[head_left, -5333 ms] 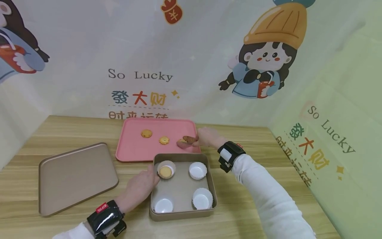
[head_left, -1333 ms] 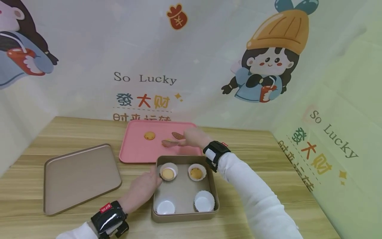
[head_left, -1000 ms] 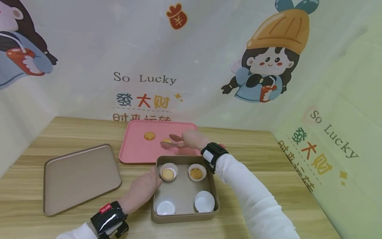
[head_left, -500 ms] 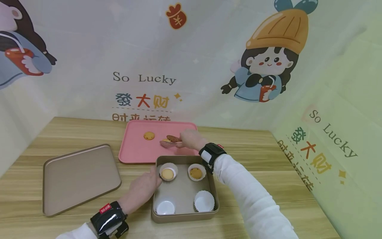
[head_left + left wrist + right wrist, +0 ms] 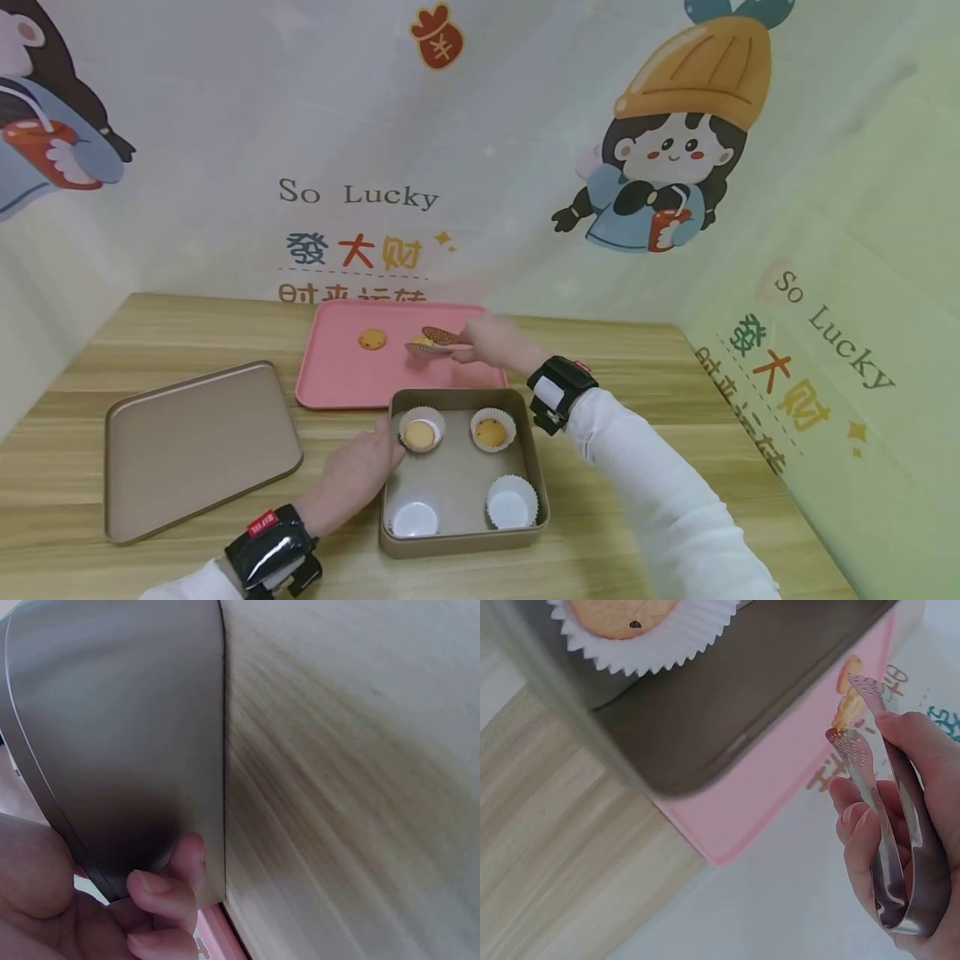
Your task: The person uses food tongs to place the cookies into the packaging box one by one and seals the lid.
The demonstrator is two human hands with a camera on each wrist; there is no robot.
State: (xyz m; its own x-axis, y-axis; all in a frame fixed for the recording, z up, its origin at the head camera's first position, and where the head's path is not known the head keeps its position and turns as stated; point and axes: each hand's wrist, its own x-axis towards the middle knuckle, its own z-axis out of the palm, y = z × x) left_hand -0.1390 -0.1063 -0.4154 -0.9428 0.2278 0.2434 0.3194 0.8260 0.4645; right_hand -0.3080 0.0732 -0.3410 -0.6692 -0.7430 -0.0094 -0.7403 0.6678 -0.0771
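My right hand [image 5: 502, 342] grips metal food tongs [image 5: 900, 832] with perforated tips. Between those tips a yellow, scalloped cookie [image 5: 848, 710] is pinched, over the pink tray [image 5: 337, 379]. At the near side stands a deep bronze-coloured baking tin [image 5: 457, 500], its left wall held by my left hand [image 5: 360, 467], fingers curled against the outside. Inside are paper baking cups: the far left one holds a plain round cookie [image 5: 418, 434], the far right one a dotted cookie [image 5: 491, 432]. The near left cup [image 5: 415, 519] and near right cup [image 5: 512, 502] hold nothing.
One round cookie [image 5: 372, 339] lies on the pink tray's left half. A flat bronze tray [image 5: 202, 450] rests on the wooden table [image 5: 637, 358] to the left. A printed cloth backdrop [image 5: 517, 167] rises behind the table.
A dotted cookie has come into the far right cup. The tongs moved left to the scalloped cookie, their tips closed on it, and it has risen off the pink tray. My left hand stays put.
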